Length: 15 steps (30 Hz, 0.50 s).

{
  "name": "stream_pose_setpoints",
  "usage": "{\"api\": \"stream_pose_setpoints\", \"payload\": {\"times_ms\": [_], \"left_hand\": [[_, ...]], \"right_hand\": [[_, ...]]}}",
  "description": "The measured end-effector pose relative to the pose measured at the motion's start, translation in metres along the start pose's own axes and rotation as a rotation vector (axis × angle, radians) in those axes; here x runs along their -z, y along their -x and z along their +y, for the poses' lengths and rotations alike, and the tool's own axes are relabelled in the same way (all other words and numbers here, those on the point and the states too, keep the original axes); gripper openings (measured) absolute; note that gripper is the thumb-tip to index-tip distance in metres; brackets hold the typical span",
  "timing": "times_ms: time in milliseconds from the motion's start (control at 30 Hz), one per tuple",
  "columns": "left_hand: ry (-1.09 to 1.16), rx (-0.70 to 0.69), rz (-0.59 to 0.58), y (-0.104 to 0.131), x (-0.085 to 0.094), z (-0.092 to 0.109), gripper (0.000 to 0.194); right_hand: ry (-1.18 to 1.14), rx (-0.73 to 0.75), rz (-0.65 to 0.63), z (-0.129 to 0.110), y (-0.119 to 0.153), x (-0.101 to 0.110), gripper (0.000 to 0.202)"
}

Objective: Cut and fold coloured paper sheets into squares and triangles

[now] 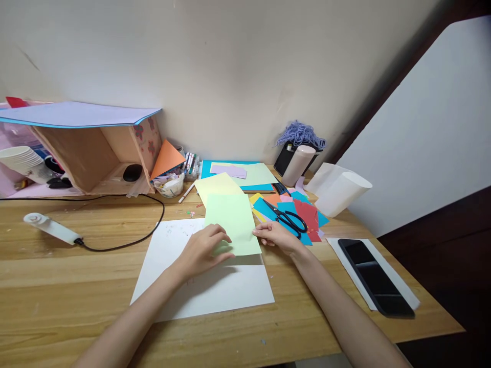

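Note:
A light green sheet of paper (pixel 232 217) is raised a little above a large white sheet (pixel 230 286) on the table. My right hand (pixel 274 236) pinches the green sheet's right edge between thumb and fingers. At the sheet's lower left lies my left hand (pixel 209 248), its thumb and fingers apart. Behind the green sheet, a pale yellow sheet (pixel 218 185) is partly covered. Black-handled scissors (pixel 293 222) rest on blue, red and orange paper scraps (pixel 307 214), just beyond my right hand.
On the right, a phone (pixel 376 276) lies on white paper near the table edge. A rolled white sheet (pixel 345 194) and a pinkish cylinder (pixel 298 166) stand behind. At left are a wooden box (pixel 148 143), a white corded device (pixel 51 229) and a bowl (pixel 171 186).

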<state>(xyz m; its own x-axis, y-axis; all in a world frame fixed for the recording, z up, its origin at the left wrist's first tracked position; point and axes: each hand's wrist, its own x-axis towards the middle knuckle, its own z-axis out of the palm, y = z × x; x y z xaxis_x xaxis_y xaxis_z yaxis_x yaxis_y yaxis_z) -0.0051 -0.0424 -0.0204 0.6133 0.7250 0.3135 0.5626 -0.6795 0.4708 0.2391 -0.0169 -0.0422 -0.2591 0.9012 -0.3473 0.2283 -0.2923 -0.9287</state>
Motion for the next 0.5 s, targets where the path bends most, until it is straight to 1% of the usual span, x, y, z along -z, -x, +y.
{"api": "stream_pose_setpoints", "payload": {"times_ms": [67, 133, 233, 367, 500], "left_hand": [[-0.021, -0.027, -0.079, 0.001, -0.006, 0.001, 0.024], [-0.030, -0.015, -0.112, 0.002, -0.010, -0.002, 0.023], [-0.013, 0.014, -0.132, 0.002, -0.013, -0.006, 0.022], [0.046, 0.037, -0.143, 0.003, -0.012, -0.009, 0.024], [0.109, 0.064, -0.123, 0.003, -0.013, -0.014, 0.021]], "right_hand": [[0.011, -0.008, 0.009, -0.001, 0.000, -0.002, 0.029], [0.029, -0.029, 0.026, -0.001, 0.000, -0.004, 0.029], [0.050, -0.044, 0.047, -0.001, -0.001, -0.006, 0.028], [0.021, -0.032, 0.053, 0.003, -0.002, -0.007, 0.028], [0.000, -0.018, 0.053, 0.007, -0.004, -0.006, 0.029]]}}
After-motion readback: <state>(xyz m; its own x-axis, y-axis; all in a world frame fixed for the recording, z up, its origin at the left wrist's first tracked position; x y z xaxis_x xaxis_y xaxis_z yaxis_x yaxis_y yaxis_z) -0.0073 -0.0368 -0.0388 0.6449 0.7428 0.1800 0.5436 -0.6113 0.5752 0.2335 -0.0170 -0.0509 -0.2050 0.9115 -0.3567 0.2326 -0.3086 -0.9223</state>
